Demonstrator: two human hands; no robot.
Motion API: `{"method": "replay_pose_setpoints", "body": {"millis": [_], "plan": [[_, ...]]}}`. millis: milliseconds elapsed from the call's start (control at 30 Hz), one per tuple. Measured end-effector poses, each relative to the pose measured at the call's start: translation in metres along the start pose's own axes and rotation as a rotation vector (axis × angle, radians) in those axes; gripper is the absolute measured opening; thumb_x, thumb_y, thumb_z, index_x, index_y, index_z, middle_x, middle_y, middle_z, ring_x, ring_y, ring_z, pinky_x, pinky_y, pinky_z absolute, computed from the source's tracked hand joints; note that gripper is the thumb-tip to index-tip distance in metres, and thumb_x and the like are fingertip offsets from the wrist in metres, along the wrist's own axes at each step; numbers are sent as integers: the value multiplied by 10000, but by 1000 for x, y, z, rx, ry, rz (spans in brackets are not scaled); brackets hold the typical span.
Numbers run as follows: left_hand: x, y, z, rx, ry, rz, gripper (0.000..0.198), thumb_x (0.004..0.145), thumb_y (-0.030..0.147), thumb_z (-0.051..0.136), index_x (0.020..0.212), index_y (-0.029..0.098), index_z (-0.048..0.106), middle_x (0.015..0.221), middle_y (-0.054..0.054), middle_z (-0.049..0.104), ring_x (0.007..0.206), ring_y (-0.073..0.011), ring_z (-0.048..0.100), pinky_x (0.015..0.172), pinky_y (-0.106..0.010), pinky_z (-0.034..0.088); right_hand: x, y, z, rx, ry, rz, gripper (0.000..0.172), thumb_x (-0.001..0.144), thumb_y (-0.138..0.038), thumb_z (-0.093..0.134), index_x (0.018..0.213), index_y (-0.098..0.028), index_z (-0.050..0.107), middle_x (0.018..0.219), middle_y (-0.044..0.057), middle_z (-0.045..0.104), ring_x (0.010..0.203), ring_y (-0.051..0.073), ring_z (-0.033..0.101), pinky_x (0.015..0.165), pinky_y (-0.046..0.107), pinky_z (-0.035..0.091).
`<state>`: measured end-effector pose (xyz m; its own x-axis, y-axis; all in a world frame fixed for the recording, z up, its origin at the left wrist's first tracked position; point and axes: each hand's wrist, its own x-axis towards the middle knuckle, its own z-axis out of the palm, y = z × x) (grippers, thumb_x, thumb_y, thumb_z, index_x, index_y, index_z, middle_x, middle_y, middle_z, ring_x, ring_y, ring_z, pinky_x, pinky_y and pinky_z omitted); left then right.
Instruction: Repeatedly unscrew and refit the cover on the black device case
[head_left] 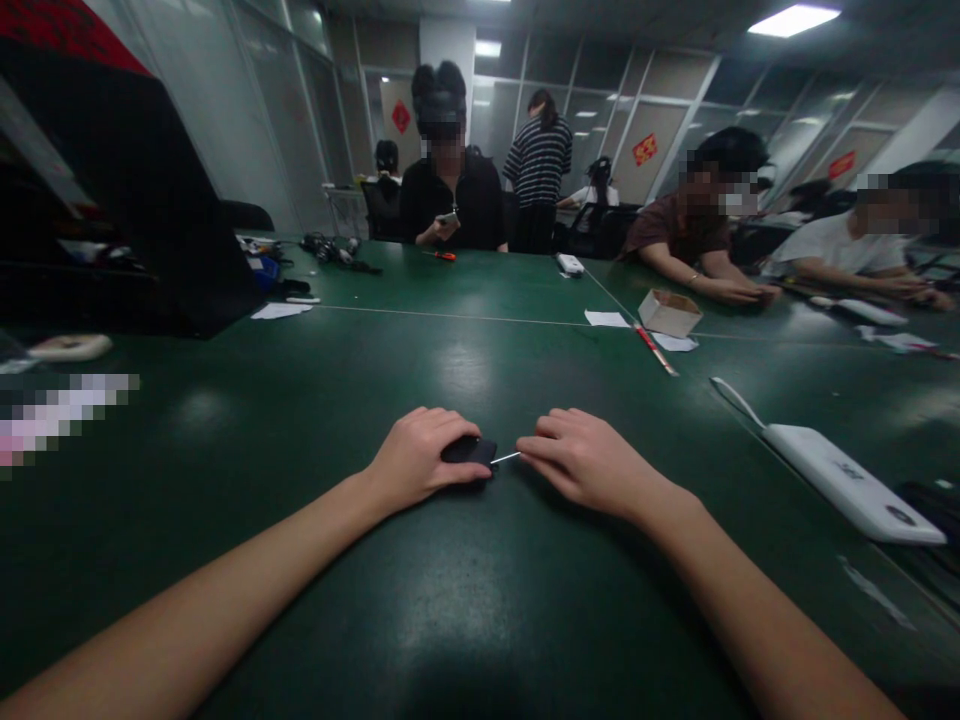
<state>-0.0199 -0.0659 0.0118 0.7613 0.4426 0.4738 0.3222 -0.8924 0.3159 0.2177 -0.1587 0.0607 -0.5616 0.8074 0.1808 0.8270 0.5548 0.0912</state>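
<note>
My left hand rests on the green table with its fingers wrapped round a small black device. My right hand lies just to the right of it, fingers pinched on a thin silver pin. The pin's tip points at the right edge of the black device and seems to touch it. Both forearms reach in from the bottom of the view.
A white power strip with its cord lies at the right. A small cardboard box, a red-handled tool and paper slips lie further back. A black case stands at the left. Several people sit along the far and right sides.
</note>
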Motion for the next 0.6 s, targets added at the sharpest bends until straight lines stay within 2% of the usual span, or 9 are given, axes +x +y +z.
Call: {"method": "replay_pose_setpoints", "body": {"millis": [200, 267, 367, 433, 533, 600], "plan": [[0, 2, 0, -126, 49, -28, 439, 816, 548, 650, 1038, 169, 637, 995, -75, 691, 933, -229, 614, 842, -356, 430, 6, -13, 20, 157, -7, 88, 281, 1016, -300, 403, 1065, -184, 655, 881, 53, 661, 768, 156, 611, 690, 260, 409], [0, 0, -4, -204, 16, -5, 471, 785, 529, 694, 1078, 167, 629, 1027, -82, 682, 958, -228, 610, 859, -348, 441, 6, -12, 23, 167, -3, 101, 279, 1018, -310, 402, 1069, -187, 647, 897, 52, 669, 786, 160, 629, 705, 261, 430], [0, -6, -13, -286, -70, 5, 490, 779, 491, 716, 1136, 169, 619, 1074, -86, 667, 975, -219, 610, 845, -326, 456, 5, -7, 22, 110, 23, 125, 262, 1004, -316, 437, 1085, -183, 647, 898, 65, 663, 787, 180, 630, 686, 276, 451], [-1, -11, -17, -302, -102, -24, 438, 797, 478, 702, 1106, 175, 639, 1030, -71, 675, 929, -208, 618, 807, -312, 459, 4, -3, 20, 80, 36, 124, 248, 987, -290, 474, 1127, -170, 641, 941, 90, 657, 826, 198, 624, 698, 288, 469], [-3, -15, -16, -317, -86, -53, 411, 789, 478, 710, 1060, 175, 653, 977, -56, 678, 881, -197, 620, 777, -301, 453, 3, 1, 18, 76, 29, 94, 277, 968, -192, 490, 1215, -153, 607, 1028, 121, 648, 906, 211, 617, 757, 303, 490], [-4, -13, -13, -329, -50, -54, 412, 782, 474, 719, 1053, 172, 650, 977, -55, 674, 883, -195, 619, 784, -299, 451, 3, 1, 18, 52, 8, 82, 311, 965, -158, 479, 1258, -151, 583, 1015, 117, 659, 897, 209, 627, 753, 302, 490]]}}
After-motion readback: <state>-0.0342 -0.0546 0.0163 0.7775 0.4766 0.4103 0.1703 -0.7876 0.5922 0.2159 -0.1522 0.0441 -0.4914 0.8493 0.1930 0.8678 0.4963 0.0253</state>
